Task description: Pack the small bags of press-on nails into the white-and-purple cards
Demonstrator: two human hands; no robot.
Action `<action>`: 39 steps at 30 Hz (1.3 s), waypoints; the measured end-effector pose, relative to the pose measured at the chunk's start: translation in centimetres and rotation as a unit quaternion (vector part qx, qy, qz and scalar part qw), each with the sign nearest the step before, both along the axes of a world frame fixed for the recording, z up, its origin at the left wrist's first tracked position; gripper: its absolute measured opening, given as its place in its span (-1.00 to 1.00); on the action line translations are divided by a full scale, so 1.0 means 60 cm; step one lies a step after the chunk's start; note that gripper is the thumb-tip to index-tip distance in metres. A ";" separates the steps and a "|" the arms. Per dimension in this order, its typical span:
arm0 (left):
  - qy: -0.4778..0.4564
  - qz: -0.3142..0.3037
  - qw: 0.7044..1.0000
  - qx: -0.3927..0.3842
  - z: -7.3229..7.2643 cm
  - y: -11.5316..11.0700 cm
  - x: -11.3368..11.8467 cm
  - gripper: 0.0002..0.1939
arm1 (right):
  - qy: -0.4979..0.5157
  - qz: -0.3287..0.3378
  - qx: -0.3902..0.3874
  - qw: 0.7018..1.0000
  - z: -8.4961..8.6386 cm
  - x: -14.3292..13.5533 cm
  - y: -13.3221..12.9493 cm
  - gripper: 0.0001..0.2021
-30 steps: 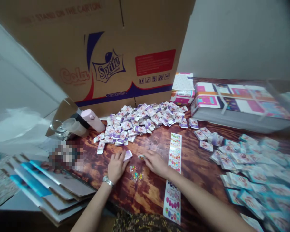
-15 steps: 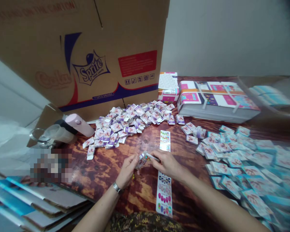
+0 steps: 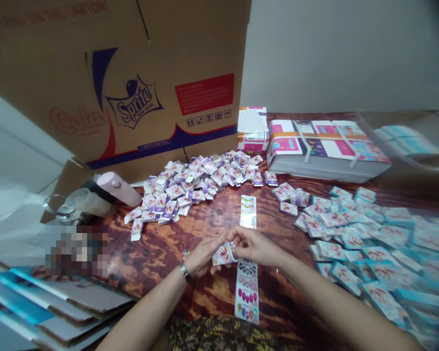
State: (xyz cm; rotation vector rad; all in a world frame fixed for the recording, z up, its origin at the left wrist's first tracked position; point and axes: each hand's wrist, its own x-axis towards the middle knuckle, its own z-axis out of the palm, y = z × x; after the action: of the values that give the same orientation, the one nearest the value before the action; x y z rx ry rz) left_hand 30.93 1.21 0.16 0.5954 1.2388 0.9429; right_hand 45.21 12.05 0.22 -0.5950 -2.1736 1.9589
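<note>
Between my two hands is a small white printed box (image 3: 223,254) with a picture of a hand on it. My left hand (image 3: 205,253) holds it from the left, its fingers partly under the box. My right hand (image 3: 250,245) pinches the box's right end with thumb and fingertips. A bit of colourful printed material (image 3: 186,254) sticks out on the far side of my left hand; whether it is held there, I cannot tell. A long strip of nail stickers (image 3: 247,292) lies on the wooden table, running beneath my right hand.
A pile of small purple-and-white boxes (image 3: 175,191) lies ahead, before a large carton (image 3: 139,97). Blue-and-white boxes (image 3: 351,239) spread over the right side. Strapped printed sheets (image 3: 325,146) stand behind. A pink bottle (image 3: 119,189) and flat cardboard pieces (image 3: 58,297) are at left.
The small box has turned so its printed face shows upward. My left hand has moved right and flattened along it, and my right hand has come in against its right end.
</note>
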 end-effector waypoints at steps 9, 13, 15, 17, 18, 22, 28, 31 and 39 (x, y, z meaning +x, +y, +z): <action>0.451 -0.003 0.863 0.228 0.002 -0.013 0.005 -0.58 | -0.003 -0.065 0.004 0.998 -0.019 0.017 -0.001 -0.76; 0.580 -0.098 0.758 0.282 0.006 -0.032 0.016 -0.47 | 0.007 -0.063 -0.012 0.998 -0.023 0.012 -0.002 -0.78; 0.597 -0.102 0.745 0.279 0.000 -0.034 0.022 -0.50 | 0.008 -0.068 -0.010 0.998 -0.022 0.009 -0.006 -0.80; 0.602 -0.092 0.738 0.289 -0.010 -0.032 0.028 -0.52 | 0.005 -0.074 0.018 0.997 -0.017 0.008 -0.011 -0.82; 0.604 -0.088 0.734 0.296 -0.014 -0.030 0.030 -0.53 | 0.000 -0.076 0.042 0.996 -0.014 0.009 -0.013 -0.83; 0.614 -0.076 0.718 0.319 -0.026 -0.028 0.034 -0.53 | -0.025 -0.086 0.155 0.984 0.001 0.017 -0.016 -0.88; 0.617 -0.072 0.702 0.350 -0.022 -0.030 0.037 -0.51 | -0.038 -0.105 0.206 0.972 0.000 0.021 -0.006 -0.70; 0.609 -0.071 0.705 0.356 -0.020 -0.028 0.038 -0.56 | -0.035 -0.099 0.161 0.981 -0.007 0.019 -0.008 -0.74; 0.559 -0.008 0.758 0.336 -0.009 -0.022 0.027 -0.66 | 0.012 -0.100 0.201 0.975 0.030 0.044 -0.025 -0.84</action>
State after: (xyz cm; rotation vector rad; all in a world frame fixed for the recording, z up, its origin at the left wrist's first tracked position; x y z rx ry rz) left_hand 32.57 -0.09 -0.40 1.9479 1.9032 1.0216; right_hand 47.88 10.57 1.99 -0.6814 -2.2989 1.3673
